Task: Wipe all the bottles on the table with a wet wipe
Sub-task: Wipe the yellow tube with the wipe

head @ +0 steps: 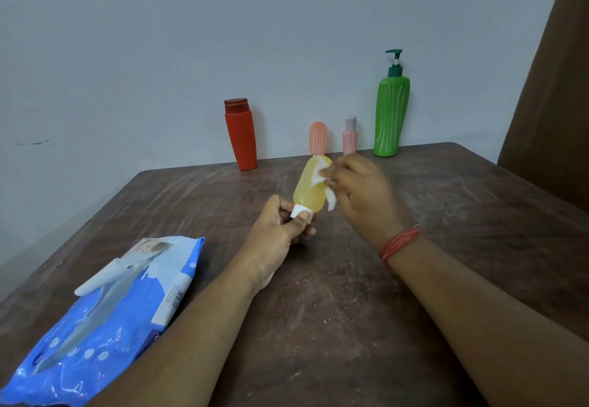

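My left hand (280,231) grips a small yellow bottle (307,188) by its white cap, holding it tilted above the table with the cap end toward me. My right hand (360,189) pinches a crumpled white wet wipe (320,177) against the bottle's right side. Along the back edge of the table stand a red bottle (241,134), a salmon-pink bottle (318,137), a small pink bottle with a pale cap (350,137) and a tall green pump bottle (390,113).
A blue pack of wet wipes (105,317) lies at the near left of the brown table (462,215), its flap lifted. A pale wall stands just behind the bottles. A brown curtain (554,87) hangs at the right.
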`<action>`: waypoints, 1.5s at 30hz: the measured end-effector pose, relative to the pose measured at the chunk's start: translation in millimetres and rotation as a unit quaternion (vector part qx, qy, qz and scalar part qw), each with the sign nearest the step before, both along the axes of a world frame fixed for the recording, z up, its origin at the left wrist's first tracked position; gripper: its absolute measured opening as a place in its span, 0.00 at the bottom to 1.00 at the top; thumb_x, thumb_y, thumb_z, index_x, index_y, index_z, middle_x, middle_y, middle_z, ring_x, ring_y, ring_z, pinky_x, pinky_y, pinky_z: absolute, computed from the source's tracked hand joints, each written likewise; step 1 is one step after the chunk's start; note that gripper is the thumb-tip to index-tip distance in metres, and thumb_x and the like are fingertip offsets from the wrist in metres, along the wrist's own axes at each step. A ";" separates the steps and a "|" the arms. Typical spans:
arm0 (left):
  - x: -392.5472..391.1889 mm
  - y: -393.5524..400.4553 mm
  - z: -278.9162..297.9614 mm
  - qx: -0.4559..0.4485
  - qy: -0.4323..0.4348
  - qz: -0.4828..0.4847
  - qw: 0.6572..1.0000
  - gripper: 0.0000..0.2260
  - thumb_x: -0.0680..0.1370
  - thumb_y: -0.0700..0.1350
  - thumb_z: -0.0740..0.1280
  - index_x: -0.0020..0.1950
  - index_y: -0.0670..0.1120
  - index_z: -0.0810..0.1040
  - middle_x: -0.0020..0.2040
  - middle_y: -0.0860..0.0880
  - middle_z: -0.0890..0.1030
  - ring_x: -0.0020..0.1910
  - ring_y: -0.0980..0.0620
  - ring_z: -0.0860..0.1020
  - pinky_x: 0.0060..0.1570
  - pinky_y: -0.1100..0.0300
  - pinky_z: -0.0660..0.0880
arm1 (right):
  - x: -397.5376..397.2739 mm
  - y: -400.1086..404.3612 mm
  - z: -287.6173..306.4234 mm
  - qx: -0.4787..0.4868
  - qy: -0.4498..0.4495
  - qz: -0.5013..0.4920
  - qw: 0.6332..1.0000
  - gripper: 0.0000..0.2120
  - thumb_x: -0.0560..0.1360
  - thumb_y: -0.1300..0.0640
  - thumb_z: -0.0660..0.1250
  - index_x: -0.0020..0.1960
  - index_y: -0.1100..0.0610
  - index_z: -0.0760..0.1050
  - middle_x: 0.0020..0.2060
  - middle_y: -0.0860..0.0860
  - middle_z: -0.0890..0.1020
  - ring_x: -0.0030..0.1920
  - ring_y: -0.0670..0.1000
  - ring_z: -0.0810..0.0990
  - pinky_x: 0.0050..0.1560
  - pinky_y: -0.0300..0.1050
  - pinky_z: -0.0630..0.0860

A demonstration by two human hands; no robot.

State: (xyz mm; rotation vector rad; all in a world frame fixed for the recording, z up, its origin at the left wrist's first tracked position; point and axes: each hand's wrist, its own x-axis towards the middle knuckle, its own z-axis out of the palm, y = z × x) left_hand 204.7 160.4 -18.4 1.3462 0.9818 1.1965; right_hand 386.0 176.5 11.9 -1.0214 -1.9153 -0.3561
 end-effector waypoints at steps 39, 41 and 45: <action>-3.4 -0.2 2.4 -0.018 -0.045 -0.034 0.998 0.05 0.82 0.37 0.64 0.49 0.43 0.68 0.51 0.38 0.83 0.41 0.48 0.80 0.48 0.53 0.78 | -6.7 -13.5 -4.6 0.019 -0.071 0.009 0.997 0.08 0.74 0.67 0.69 0.53 0.63 0.81 0.48 0.55 0.79 0.49 0.55 0.77 0.49 0.47 0.76; -3.0 -0.6 4.3 -0.031 -0.091 -0.040 0.995 0.04 0.83 0.37 0.62 0.49 0.43 0.68 0.49 0.38 0.83 0.40 0.49 0.80 0.45 0.55 0.78 | -9.5 -17.2 -7.1 0.008 -0.060 0.033 0.998 0.06 0.74 0.67 0.69 0.51 0.63 0.81 0.48 0.55 0.79 0.49 0.54 0.78 0.50 0.45 0.75; -3.7 -2.2 6.1 -0.039 -0.122 -0.039 0.991 0.05 0.84 0.36 0.59 0.49 0.43 0.68 0.47 0.38 0.81 0.38 0.49 0.78 0.42 0.56 0.78 | -12.3 -12.9 -9.1 0.008 -0.070 0.037 0.997 0.04 0.74 0.67 0.69 0.49 0.63 0.80 0.46 0.55 0.78 0.46 0.54 0.78 0.46 0.45 0.75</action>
